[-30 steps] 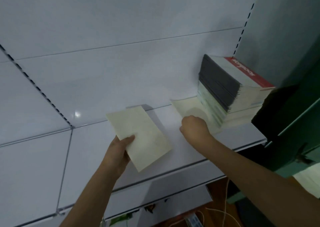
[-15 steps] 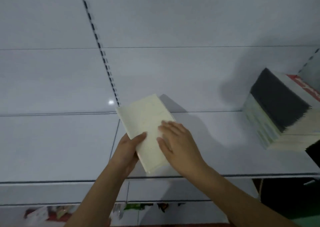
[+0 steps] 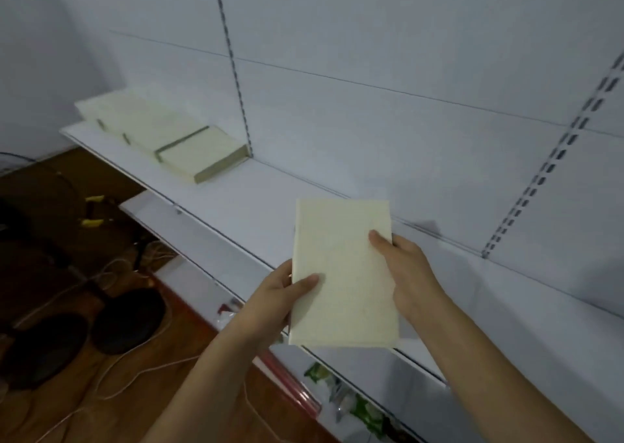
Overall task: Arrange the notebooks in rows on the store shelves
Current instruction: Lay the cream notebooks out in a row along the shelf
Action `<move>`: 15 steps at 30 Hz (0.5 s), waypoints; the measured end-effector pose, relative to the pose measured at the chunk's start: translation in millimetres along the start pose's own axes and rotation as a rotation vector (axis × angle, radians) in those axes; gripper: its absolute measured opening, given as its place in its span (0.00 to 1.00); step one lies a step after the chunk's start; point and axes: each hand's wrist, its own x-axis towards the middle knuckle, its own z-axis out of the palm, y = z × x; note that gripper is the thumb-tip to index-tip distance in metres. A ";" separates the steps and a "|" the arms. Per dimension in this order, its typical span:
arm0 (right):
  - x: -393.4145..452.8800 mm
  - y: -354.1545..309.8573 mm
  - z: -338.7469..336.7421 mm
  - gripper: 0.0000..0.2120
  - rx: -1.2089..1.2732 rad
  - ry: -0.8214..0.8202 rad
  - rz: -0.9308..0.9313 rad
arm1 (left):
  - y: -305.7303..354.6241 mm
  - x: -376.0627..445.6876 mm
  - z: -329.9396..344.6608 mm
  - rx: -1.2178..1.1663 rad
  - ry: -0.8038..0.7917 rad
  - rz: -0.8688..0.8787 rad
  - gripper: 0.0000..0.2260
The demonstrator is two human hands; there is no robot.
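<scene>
Two hands on one cream notebook [image 3: 342, 273], seen from the head camera, held just above the front of the white shelf [image 3: 263, 206]. Left hand [image 3: 280, 294] gripping the left edge, thumb curled over the cover, fingers hidden beneath. Right hand [image 3: 405, 273] gripping the right edge likewise, thumb on top. Notebook's long axis running away from the body, toward the back panel. Row of matching notebooks [image 3: 162, 132] lying flat, overlapping, well apart to the upper left along the same shelf. Left hand the nearer to that row. Likely next: carried leftward and laid beside the row's near end, long axis probably turned to match.
</scene>
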 end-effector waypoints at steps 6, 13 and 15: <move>38.1 1.7 145.9 0.04 0.121 -0.049 -0.024 | 14.1 -14.3 -132.3 -0.007 0.164 -0.026 0.11; 95.4 9.2 257.7 0.08 0.101 -0.166 0.055 | 35.3 15.4 -227.0 0.108 0.349 0.020 0.14; 118.9 12.7 283.6 0.09 0.106 -0.173 0.082 | 41.5 34.7 -251.3 0.132 0.386 0.012 0.15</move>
